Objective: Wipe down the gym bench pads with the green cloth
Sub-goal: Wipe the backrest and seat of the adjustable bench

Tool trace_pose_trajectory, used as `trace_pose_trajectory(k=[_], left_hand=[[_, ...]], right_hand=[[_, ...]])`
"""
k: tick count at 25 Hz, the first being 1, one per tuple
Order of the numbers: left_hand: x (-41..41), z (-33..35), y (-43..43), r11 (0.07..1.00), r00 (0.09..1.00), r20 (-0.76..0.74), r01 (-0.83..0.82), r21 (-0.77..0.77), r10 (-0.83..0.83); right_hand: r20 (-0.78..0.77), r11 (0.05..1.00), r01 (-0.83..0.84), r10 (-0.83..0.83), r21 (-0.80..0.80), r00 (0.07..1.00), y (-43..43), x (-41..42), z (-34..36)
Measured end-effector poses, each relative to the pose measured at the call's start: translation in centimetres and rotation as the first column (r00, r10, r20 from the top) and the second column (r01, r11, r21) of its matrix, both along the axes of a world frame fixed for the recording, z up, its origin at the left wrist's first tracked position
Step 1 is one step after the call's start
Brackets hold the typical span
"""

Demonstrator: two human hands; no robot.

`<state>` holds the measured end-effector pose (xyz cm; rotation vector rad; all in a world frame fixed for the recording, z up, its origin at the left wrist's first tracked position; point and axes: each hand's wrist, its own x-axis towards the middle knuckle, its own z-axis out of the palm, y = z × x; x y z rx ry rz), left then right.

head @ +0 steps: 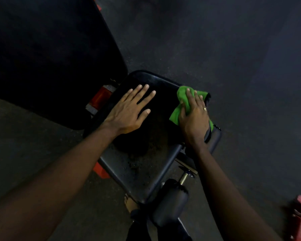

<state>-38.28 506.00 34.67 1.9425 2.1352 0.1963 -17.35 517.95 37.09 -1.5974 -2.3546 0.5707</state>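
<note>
Fingers (139,92) on the left hand (129,110) are spread flat, palm down on the seat pad (137,164). It's holding nothing and looks like it's just bracing. Right hand (194,117) has its fingers laid mostly straight over the cloth (182,97), pressing it onto the far right edge of the seat rather than clutching it. Cloth is bunched under the palm, with green poking out past the fingertips and on the thumb side.

Handling-wise, my guess is it's a light, floppy rag, so it'll fold and slip under the hand if you only push with the fingertips. A flat palm over the middle of the bunch seems the way to go, maybe with the thumb hooked on a fold. The pad looks smooth, and there are specks or droplets near the front of the seat, so it's probably slick there. Back pad (50,58) up left and the roller (170,202) down below are too dark to tell if they're clean.
</note>
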Motion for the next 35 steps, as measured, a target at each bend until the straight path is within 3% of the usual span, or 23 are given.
trace_pose_trajectory(k=[3, 10, 14, 20, 26, 32, 35], left_hand=[[0.1, -0.1, 0.1, 1.000, 0.999, 0.037, 0.001, 0.006, -0.002], [0.1, 0.2, 0.0, 1.000, 0.999, 0.045, -0.007, 0.006, 0.007], [0.3, 0.1, 0.1, 1.000, 0.999, 0.041, -0.007, 0.008, 0.007], [0.1, 0.0, 0.1, 1.000, 0.999, 0.039, -0.009, 0.010, 0.009], [-0.3, -0.4, 0.2, 0.999, 0.998, 0.048, 0.028, 0.029, -0.029], [-1.6, -0.6, 0.4, 0.994, 0.989, 0.093, 0.110, 0.025, -0.112], [-2.2, -0.5, 0.5, 0.986, 0.983, 0.066, 0.169, 0.014, -0.169]], right_hand=[[0.001, 0.999, 0.032, -0.032, -0.016, 0.999, -2.4, 1.4, -0.2], [-0.039, 0.995, 0.100, -0.099, 0.022, 0.994, 3.7, -1.0, -1.3], [-0.069, 0.996, 0.087, -0.089, -0.027, 0.994, -2.5, 1.4, -1.0], [0.099, 0.996, -0.087, 0.089, -0.030, 0.991, -10.5, 2.6, -0.9], [0.124, 0.992, 0.107, -0.099, -0.060, 0.987, -5.6, -1.4, -0.3], [0.117, 0.995, 0.094, -0.091, -0.025, 0.989, -18.6, 0.6, 0.1], [0.192, 0.999, -0.052, 0.054, -0.015, 0.980, -24.7, -1.1, 0.0]])
